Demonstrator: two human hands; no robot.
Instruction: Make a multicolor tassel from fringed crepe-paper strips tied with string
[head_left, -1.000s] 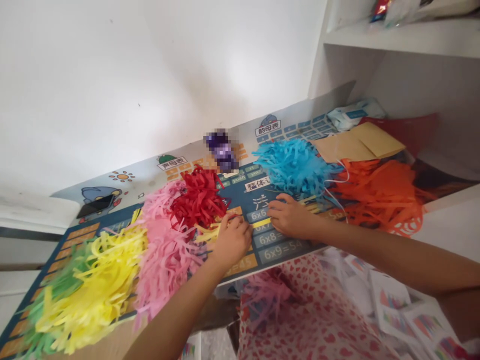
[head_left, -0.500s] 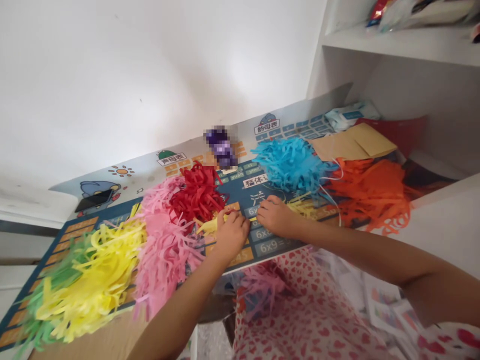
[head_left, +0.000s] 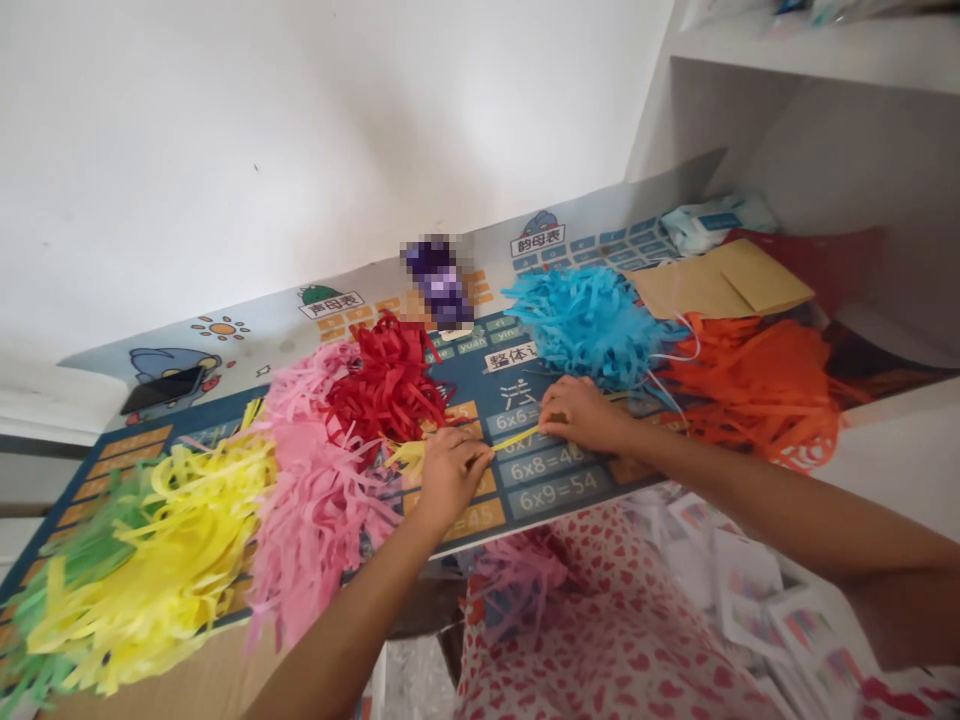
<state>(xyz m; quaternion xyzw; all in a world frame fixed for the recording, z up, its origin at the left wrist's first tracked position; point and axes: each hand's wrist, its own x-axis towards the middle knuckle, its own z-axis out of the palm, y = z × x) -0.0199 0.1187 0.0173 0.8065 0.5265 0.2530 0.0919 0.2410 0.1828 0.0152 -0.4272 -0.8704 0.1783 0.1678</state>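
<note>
Yellow strip (head_left: 517,438), running nearly straight between the hands over the middle of the worktop (head_left: 556,510). The left hand (head_left: 454,472) is curling inward, thumb and fingertips pinching the near end; the right hand (head_left: 581,412) is gripping the other end between closed fingertips. For good handling, I am judging, both pinches should be sitting close to the strip's ends, pulling evenly and lightly, since thin paper is likely to be tearing under a jerk. I am also favouring a clear gap from the red tuft (head_left: 390,385), the nearest loose paper on the left, and from the blue tuft (head_left: 592,325) beyond the right hand.

Hidden parts: the left hand is covering the join, if any, between strip and yellow fringe (head_left: 407,456); the right hand is masking the far end. I am not telling whether the strip is touching the worktop. Farther out, pixelation is obscuring a purple object (head_left: 439,285), the frame is cutting off the green tuft (head_left: 30,645), and the shelf (head_left: 810,58) is losing its contents at the top edge.
</note>
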